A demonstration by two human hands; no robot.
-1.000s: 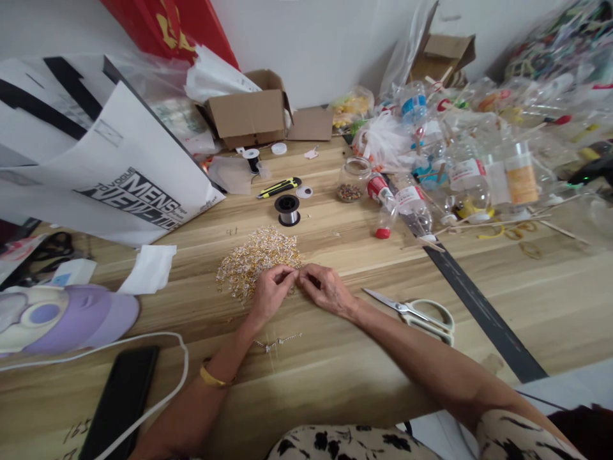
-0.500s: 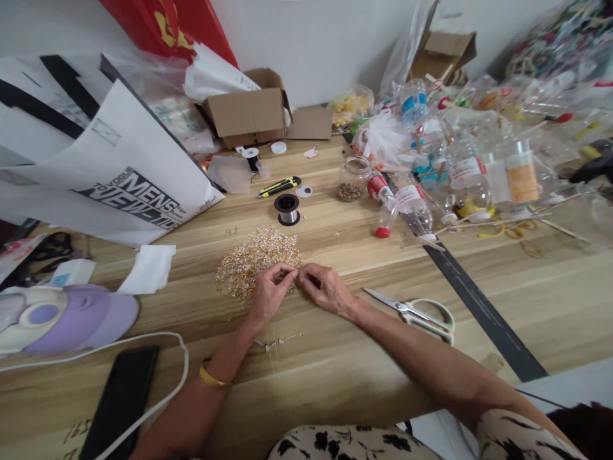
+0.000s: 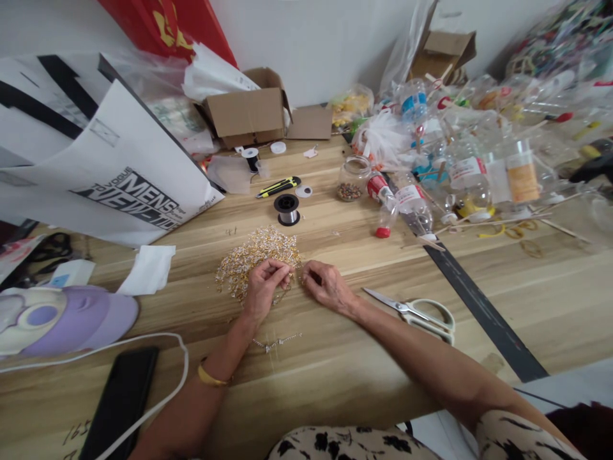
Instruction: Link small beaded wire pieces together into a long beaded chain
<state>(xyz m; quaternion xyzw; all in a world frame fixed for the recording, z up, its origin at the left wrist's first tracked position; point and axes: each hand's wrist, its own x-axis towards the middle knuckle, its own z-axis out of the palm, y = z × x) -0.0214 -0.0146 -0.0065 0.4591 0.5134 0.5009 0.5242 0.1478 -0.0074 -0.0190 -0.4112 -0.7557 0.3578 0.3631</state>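
My left hand (image 3: 264, 284) pinches something thin at the right edge of a pile of small gold and silver beads (image 3: 253, 252); a fine strand hangs below its fingertips. Just to the right, my right hand (image 3: 325, 286) has its thumb and finger closed together, and what they hold is too small to name. A gap separates the two hands. Below them lies a short beaded chain (image 3: 278, 344) on the table. Scissors (image 3: 414, 313) rest right of my right hand. Beyond the pile stands a spool of silvery wire (image 3: 288, 211).
A yellow-black cutter (image 3: 279, 186) and a jar of beads (image 3: 353, 179) lie farther back. Plastic bottles (image 3: 414, 201) crowd the right rear. At left are a white paper bag (image 3: 110, 160), a purple device (image 3: 86, 319), a phone (image 3: 122, 399) and a white cable (image 3: 184, 358).
My left hand has moved slightly left, away from my right hand, and the fingertips have parted. A thin strand now shows under my left hand.
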